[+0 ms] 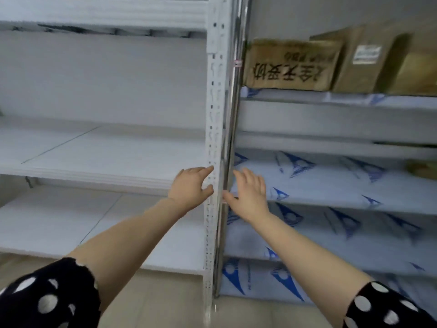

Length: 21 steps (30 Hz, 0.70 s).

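Both my arms are stretched forward to the place where two shelving racks meet. My left hand (192,185) is open, the fingers straight and close together, and it lies at the left side of the white post (214,129), the upright with rows of small holes. The tip of my forefinger and the tip of my thumb seem to touch its edge, but the picture is a little blurred there and I cannot say if they really press on it. This hand holds nothing. My right hand (251,194) is open too, the fingers spread and pointing up, and it grips nothing. Its thumb reaches toward the steel post (233,114), the shiny upright that stands just beside the white post on its right, and I cannot tell whether the thumb touches it. The two posts stand between my hands. Behind my left hand is a white shelf (106,150), at about the same height as the hand. Behind my right hand is a shelf board (331,181) covered with pale film that has blue triangle marks. Higher on the right rack stands a cardboard box (290,65) with black characters, and more brown boxes (364,60) stand beside it. My sleeves (47,299) are black with white dots
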Motion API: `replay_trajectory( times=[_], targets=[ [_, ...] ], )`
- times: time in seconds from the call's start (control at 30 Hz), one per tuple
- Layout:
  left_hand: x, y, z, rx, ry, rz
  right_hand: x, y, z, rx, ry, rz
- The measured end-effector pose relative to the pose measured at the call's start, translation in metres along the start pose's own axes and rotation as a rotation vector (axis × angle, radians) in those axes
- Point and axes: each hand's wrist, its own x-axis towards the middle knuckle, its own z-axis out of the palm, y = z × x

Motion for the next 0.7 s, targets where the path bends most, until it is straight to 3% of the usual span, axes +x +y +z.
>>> replay_trajectory(
  times=[0.27, 0.7],
  targets=[
    [0.047, 0.158, 0.047, -0.087, -0.056, 0.204, -0.063, 0.149, -0.072, -0.053, 0.040, 0.299],
    [0.132, 0.351, 0.126, -0.172, -0.143, 0.497, -0.124, 0.324, -0.146, -0.040, 0.089, 0.666]
  ],
)
